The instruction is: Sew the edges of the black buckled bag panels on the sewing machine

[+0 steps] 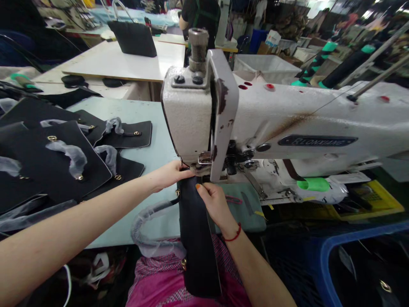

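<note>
A black leather bag panel (196, 238) hangs from under the head of a worn white sewing machine (223, 119) down over my lap. My left hand (169, 174) reaches in beside the needle area and presses on the top edge of the panel, fingers closed against it. My right hand (214, 204) pinches the panel's right edge just below the machine head. A handle wrapped in clear plastic (143, 230) loops off the panel to the left.
A stack of black bag panels with gold studs and wrapped handles (64, 157) lies on the light blue table (147, 123) at left. A blue crate (351, 264) stands at lower right. A finished black bag (132, 38) stands on the far white table; a person stands behind it.
</note>
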`<state>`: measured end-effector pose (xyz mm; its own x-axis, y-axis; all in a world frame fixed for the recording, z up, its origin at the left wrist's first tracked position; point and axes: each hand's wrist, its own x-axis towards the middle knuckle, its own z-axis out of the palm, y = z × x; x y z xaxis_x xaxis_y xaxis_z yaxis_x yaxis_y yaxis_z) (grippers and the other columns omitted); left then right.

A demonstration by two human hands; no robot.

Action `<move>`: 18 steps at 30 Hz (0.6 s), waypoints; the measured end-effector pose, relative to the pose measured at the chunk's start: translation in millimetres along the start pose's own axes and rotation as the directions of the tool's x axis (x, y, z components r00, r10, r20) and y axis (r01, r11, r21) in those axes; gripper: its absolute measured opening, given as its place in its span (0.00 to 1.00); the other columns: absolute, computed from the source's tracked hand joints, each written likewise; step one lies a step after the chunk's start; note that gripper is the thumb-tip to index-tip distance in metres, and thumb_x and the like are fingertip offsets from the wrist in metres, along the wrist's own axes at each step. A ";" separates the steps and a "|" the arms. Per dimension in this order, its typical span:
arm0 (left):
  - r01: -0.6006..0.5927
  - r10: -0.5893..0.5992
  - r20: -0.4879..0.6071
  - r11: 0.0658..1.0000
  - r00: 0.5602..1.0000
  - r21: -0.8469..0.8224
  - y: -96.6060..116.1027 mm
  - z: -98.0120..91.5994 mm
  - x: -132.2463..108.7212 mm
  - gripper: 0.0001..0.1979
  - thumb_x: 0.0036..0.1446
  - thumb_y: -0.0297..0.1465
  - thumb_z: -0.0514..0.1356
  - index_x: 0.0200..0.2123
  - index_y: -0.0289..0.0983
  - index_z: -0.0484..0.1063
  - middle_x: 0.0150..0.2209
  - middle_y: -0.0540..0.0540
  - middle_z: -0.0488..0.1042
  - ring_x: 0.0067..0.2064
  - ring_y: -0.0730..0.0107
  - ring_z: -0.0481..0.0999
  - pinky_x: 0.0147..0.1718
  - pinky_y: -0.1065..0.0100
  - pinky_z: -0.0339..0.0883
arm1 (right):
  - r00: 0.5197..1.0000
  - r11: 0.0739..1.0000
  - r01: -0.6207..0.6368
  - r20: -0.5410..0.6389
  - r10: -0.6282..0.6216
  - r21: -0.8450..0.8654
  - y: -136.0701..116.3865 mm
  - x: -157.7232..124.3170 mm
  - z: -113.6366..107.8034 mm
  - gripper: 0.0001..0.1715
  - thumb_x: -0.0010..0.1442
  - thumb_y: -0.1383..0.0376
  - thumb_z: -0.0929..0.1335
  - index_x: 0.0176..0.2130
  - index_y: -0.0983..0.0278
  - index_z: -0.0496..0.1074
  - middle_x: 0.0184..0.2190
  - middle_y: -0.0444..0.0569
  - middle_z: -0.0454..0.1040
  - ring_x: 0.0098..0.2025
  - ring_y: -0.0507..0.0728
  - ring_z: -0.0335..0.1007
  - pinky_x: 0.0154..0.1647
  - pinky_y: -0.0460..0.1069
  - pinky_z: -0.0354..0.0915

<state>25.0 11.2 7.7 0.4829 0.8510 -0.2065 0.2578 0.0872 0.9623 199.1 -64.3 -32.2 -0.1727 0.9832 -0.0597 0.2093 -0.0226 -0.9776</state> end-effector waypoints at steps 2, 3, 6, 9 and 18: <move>-0.036 0.037 -0.009 0.998 0.999 0.059 -11.8 -8.8 0.1 0.18 0.54 0.43 0.62 0.43 0.38 0.78 0.45 0.46 0.80 0.52 0.55 0.74 0.55 0.54 0.65 | 1.000 1.000 0.001 0.009 -0.001 -0.003 0.2 -0.1 0.9 0.26 0.63 0.52 0.63 0.21 0.64 0.53 0.20 0.40 0.49 0.24 0.48 0.46 0.24 0.45 0.44; -0.050 0.056 -0.064 0.995 0.996 0.087 -20.8 -14.2 -1.3 0.19 0.55 0.44 0.61 0.44 0.38 0.78 0.46 0.46 0.79 0.53 0.55 0.73 0.56 0.54 0.64 | 1.000 1.000 -0.001 0.014 0.001 -0.004 0.0 -0.4 1.2 0.26 0.63 0.52 0.63 0.21 0.64 0.53 0.20 0.40 0.49 0.24 0.48 0.45 0.24 0.45 0.44; -0.080 0.132 -0.293 0.980 0.947 0.184 -58.2 -28.5 -15.9 0.22 0.60 0.45 0.56 0.50 0.38 0.74 0.51 0.44 0.76 0.54 0.55 0.72 0.58 0.55 0.61 | 1.000 1.000 -0.003 0.017 0.003 -0.003 -1.3 -1.4 0.5 0.27 0.63 0.52 0.63 0.21 0.64 0.52 0.21 0.40 0.49 0.24 0.47 0.45 0.24 0.45 0.43; -0.095 0.162 -0.334 0.973 0.928 0.208 -98.5 -26.9 -43.8 0.26 0.60 0.44 0.56 0.58 0.37 0.67 0.57 0.40 0.71 0.56 0.53 0.70 0.59 0.53 0.60 | 1.000 1.000 0.002 0.024 -0.003 0.007 -2.4 -2.9 -1.7 0.26 0.63 0.53 0.64 0.21 0.64 0.52 0.21 0.39 0.49 0.24 0.47 0.45 0.24 0.45 0.44; 0.034 0.010 -0.361 0.993 0.932 0.114 -101.1 45.8 -56.1 0.34 0.61 0.49 0.51 0.66 0.40 0.53 0.66 0.42 0.59 0.68 0.54 0.52 0.66 0.55 0.48 | 0.974 0.994 -0.026 0.220 0.049 -0.107 -15.7 -43.9 -18.8 0.25 0.65 0.54 0.63 0.22 0.65 0.62 0.19 0.41 0.58 0.23 0.48 0.54 0.23 0.44 0.51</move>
<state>10.2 -69.1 -86.1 0.1505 0.9814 -0.1191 0.3673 0.0564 0.9284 221.4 -103.6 -10.4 -0.3694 0.9170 -0.1509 0.3158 -0.0288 -0.9484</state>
